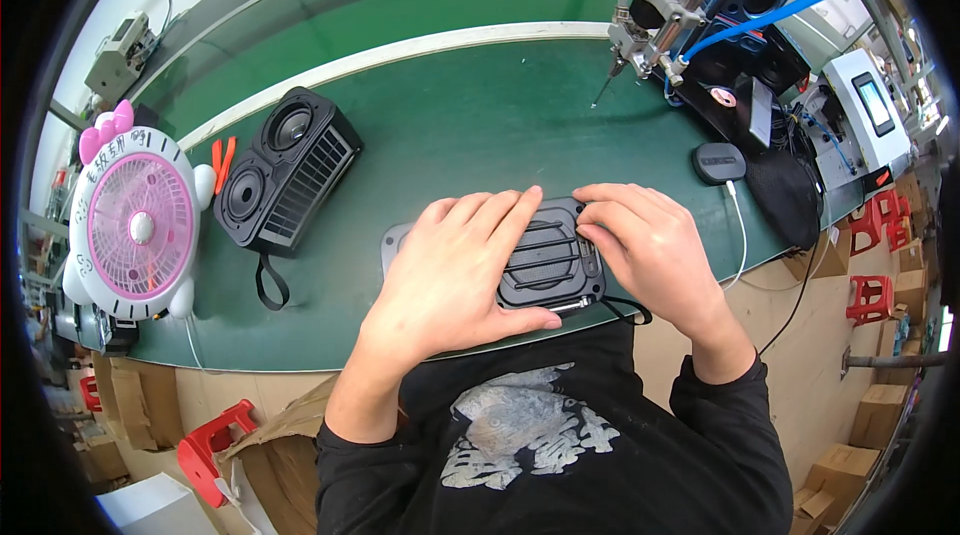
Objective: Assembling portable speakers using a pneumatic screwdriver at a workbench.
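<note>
Clocked from the grey-black speaker (545,257) by the near edge of the table (440,125), a pink-and-white fan (141,226) faces the person from nine, presumably for air. At ten, a second speaker (285,170) sits aside, perhaps to free working room. The left hand (445,270) lies across the speaker, fingers together, thumb wide, probably steadying it. The right hand (650,250) bends narrowed fingers to its three-o'clock end; I cannot tell whether they pinch anything. A driver (655,23) hangs toward one, likely for easy reach; a cabled black puck (717,164) rests at two.
</note>
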A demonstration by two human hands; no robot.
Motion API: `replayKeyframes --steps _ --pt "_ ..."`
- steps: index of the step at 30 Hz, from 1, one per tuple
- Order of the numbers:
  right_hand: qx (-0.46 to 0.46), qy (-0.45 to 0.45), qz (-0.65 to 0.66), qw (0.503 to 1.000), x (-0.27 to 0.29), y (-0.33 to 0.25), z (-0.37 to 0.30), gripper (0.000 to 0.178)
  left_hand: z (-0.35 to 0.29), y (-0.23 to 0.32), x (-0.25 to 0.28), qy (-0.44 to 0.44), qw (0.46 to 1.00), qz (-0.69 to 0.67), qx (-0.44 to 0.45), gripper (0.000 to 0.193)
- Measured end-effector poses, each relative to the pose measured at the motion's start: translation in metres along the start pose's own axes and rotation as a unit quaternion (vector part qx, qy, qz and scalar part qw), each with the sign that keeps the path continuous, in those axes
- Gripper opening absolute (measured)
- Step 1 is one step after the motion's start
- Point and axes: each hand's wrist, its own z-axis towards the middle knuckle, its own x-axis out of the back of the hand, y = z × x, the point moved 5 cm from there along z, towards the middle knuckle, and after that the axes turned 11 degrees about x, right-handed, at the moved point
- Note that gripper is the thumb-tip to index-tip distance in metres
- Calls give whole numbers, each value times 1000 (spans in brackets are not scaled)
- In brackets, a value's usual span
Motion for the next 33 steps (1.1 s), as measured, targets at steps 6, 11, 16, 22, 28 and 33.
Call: replayKeyframes --steps 6,11,16,22,28,33 --pt "-16 -6 24 1000 0 3 3 11 -1 1 0 11 1000 7 -2 105" --pt "-12 2 7 1000 -2 -1 1 10 -2 1 -1 8 1000 13 3 106" --pt "-15 9 7 1000 -2 0 0 9 0 1 -1 -3 1000 11 9 107" --pt "-18 -11 64 998 -3 6 1 8 1 1 0 7 1000 22 14 105" --pt "-12 -37 55 998 -1 4 0 7 1 0 0 -3 1000 16 22 104" --pt "-57 6 92 994 2 9 -7 5 1 0 -1 3 1000 19 11 105"
